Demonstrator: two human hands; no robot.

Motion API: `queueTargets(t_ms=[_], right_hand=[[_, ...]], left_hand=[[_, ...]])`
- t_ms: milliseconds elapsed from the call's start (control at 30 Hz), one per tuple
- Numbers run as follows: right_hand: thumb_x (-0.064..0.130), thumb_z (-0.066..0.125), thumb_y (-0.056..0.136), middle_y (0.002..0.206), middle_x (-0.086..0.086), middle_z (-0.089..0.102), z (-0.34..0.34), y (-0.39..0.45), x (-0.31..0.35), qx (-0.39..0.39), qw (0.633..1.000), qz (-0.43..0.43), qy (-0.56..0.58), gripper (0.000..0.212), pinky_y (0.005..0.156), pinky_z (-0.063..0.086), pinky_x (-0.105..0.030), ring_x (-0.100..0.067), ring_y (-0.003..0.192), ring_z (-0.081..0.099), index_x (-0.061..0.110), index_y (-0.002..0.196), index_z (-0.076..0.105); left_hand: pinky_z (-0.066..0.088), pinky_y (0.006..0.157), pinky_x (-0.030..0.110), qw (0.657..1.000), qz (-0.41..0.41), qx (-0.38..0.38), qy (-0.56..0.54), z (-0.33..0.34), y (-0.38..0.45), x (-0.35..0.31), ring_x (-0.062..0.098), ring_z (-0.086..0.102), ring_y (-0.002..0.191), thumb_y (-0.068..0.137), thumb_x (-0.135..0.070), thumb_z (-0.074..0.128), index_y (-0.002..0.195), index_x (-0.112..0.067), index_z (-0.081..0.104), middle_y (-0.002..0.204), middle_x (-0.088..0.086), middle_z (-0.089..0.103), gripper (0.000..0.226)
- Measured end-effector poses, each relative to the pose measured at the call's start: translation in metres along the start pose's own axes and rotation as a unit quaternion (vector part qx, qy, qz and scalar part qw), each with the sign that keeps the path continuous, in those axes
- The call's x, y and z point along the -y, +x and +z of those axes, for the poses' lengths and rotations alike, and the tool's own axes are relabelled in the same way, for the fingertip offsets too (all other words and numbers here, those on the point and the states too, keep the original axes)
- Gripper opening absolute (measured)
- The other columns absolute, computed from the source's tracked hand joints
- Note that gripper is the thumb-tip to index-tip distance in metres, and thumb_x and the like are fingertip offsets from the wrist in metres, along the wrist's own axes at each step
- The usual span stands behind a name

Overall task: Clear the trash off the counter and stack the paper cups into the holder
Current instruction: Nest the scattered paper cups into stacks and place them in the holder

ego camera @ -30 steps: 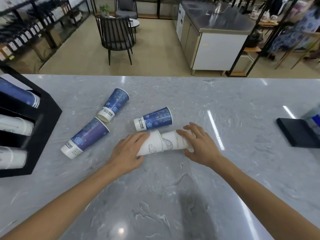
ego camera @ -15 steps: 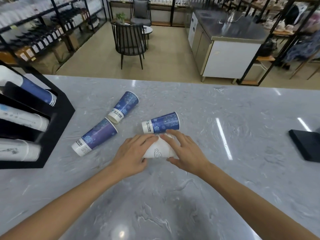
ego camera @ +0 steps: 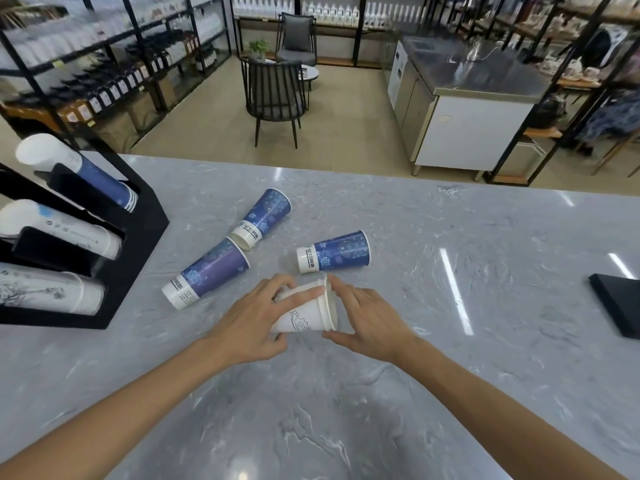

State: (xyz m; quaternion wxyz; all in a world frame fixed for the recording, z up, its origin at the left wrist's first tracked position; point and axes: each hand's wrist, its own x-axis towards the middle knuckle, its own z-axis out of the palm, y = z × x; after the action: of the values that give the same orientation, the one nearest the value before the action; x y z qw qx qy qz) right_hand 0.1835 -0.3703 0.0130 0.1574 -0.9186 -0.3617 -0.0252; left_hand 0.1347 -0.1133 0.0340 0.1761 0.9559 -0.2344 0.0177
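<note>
Now white cups (ego camera: pixel 304 317) lie sideways, mouth right, base left toward holder (ego camera: pixel 145 223); left hand (ego camera: pixel 249 323) grips base end, nearer holder; right hand (ego camera: pixel 367 317) pinches rim.

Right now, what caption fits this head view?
Left hand and right hand hold nested white paper cups at the counter.

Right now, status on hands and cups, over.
Left hand grips white cups, right hand pinches their rim. Three blue cups loose on counter, purplish one between hands and holder.
</note>
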Motion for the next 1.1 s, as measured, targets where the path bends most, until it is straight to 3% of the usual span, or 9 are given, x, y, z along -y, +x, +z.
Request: queueTargets(t_ms=[200, 367, 567, 667, 800, 867, 967, 1100], right_hand=[[0.052, 0.067, 0.091, 0.143, -0.013, 0.054, -0.003, 0.012, 0.013, -0.019, 0.999, -0.034, 0.037, 0.090, 0.098, 0.050, -0.043, -0.030, 0.125, 0.057, 0.005, 0.157, 0.027], [0.044, 0.071, 0.089, 0.141, -0.012, 0.056, -0.008, 0.033, 0.036, -0.040, 0.996, -0.077, 0.033, 0.080, 0.097, 0.051, -0.044, -0.031, 0.123, 0.058, 0.008, 0.153, 0.037], [0.036, 0.071, 0.091, 0.138, -0.012, 0.057, -0.007, 0.061, 0.076, -0.048, 0.994, -0.096, 0.034, 0.074, 0.099, 0.050, -0.042, -0.030, 0.123, 0.058, 0.008, 0.152, 0.040], [0.031, 0.068, 0.092, 0.136, -0.014, 0.058, 0.000, 0.072, 0.098, -0.051, 0.993, -0.103, 0.014, 0.069, 0.099, 0.048, -0.041, -0.033, 0.120, 0.059, 0.005, 0.151, 0.041], [0.028, 0.071, 0.089, 0.131, -0.019, 0.062, 0.009, 0.087, 0.128, -0.054, 0.991, -0.118, -0.026, 0.070, 0.091, 0.055, -0.046, -0.038, 0.114, 0.063, 0.000, 0.148, 0.045], [0.030, 0.074, 0.086, 0.129, -0.018, 0.064, 0.014, 0.094, 0.143, -0.057, 0.989, -0.131, -0.029, 0.072, 0.085, 0.057, -0.044, -0.038, 0.109, 0.066, -0.001, 0.146, 0.047], [0.039, 0.070, 0.090, 0.136, -0.016, 0.060, 0.021, 0.106, 0.167, -0.043, 0.987, -0.153, -0.005, 0.075, 0.089, 0.057, -0.043, -0.035, 0.115, 0.063, 0.002, 0.149, 0.043], [0.049, 0.066, 0.091, 0.136, -0.012, 0.061, 0.031, 0.120, 0.195, -0.038, 0.984, -0.174, 0.007, 0.077, 0.089, 0.056, -0.039, -0.031, 0.115, 0.064, 0.006, 0.150, 0.043]], left_hand=[[0.060, 0.068, 0.033, 0.997, -0.025, -0.040, -0.058, -0.005, -0.014, 0.003, -0.006, 0.044, 0.100, 0.074, -0.030, 0.072, 0.151, -0.056, 0.018, 0.135, -0.014, 0.039, 0.098], [0.059, 0.085, 0.040, 0.994, -0.036, -0.076, -0.071, -0.015, -0.029, 0.009, 0.013, 0.057, 0.117, 0.081, -0.046, 0.073, 0.155, -0.047, 0.015, 0.139, -0.011, 0.041, 0.094], [0.057, 0.090, 0.041, 0.991, -0.054, -0.110, -0.056, -0.041, -0.062, 0.034, 0.012, 0.057, 0.124, 0.084, -0.046, 0.073, 0.151, -0.041, 0.034, 0.145, -0.014, 0.043, 0.078], [0.055, 0.097, 0.037, 0.987, -0.066, -0.127, -0.068, -0.052, -0.083, 0.047, 0.007, 0.052, 0.130, 0.082, -0.045, 0.075, 0.151, -0.039, 0.035, 0.148, -0.018, 0.043, 0.080], [0.048, 0.106, 0.028, 0.976, -0.089, -0.161, -0.116, -0.061, -0.110, 0.060, -0.003, 0.046, 0.135, 0.078, -0.044, 0.078, 0.150, -0.042, 0.035, 0.148, -0.024, 0.041, 0.084], [0.048, 0.106, 0.027, 0.967, -0.096, -0.176, -0.159, -0.064, -0.126, 0.068, 0.000, 0.046, 0.137, 0.076, -0.037, 0.082, 0.150, -0.039, 0.037, 0.147, -0.021, 0.044, 0.086], [0.048, 0.107, 0.027, 0.953, -0.109, -0.198, -0.201, -0.064, -0.150, 0.084, 0.007, 0.048, 0.138, 0.074, -0.027, 0.084, 0.153, -0.034, 0.037, 0.147, -0.018, 0.045, 0.093], [0.047, 0.103, 0.015, 0.933, -0.144, -0.212, -0.253, -0.066, -0.179, 0.103, 0.004, 0.050, 0.134, 0.071, -0.021, 0.086, 0.153, -0.043, 0.031, 0.144, -0.026, 0.045, 0.101]])
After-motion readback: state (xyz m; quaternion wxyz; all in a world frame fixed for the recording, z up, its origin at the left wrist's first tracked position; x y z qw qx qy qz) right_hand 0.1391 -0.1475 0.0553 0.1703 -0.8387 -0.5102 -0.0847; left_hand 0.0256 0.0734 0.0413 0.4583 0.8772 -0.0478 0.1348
